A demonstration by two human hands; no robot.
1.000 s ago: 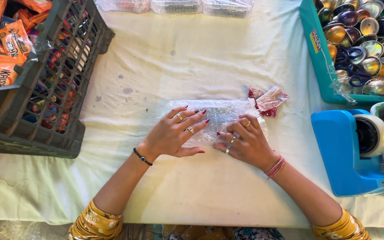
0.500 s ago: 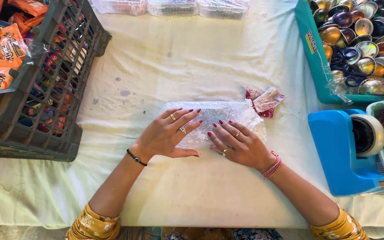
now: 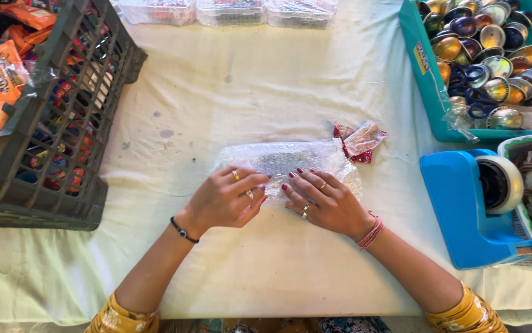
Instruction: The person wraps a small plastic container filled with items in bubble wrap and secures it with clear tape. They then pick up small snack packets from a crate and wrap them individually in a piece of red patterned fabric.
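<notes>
A pale cloth-covered table (image 3: 266,92) spreads under everything, its fabric creased and dotted with small grey stains. Far to the left of the left hand stands a dark slatted plastic crate (image 3: 62,123) packed with orange snack packets. Up and to the right of the right hand sits a teal tray (image 3: 429,80) filled with shiny round metallic cups, and just right of that hand's wrist is a blue tape dispenser (image 3: 463,209) with its roll. Along the far edge of the table, well beyond both hands, lie clear plastic boxes (image 3: 229,11).

The bubble-wrap bundle (image 3: 278,159), clear and crinkly, lies directly under and just beyond the fingertips of both hands. The left hand (image 3: 223,200) presses on its near edge, fingers curled, pinching the wrap. The right hand (image 3: 324,202) lies flatter on it, fingers spread and touching the wrap. A small red and clear wrapper (image 3: 358,140) lies just past the bundle's right end.
</notes>
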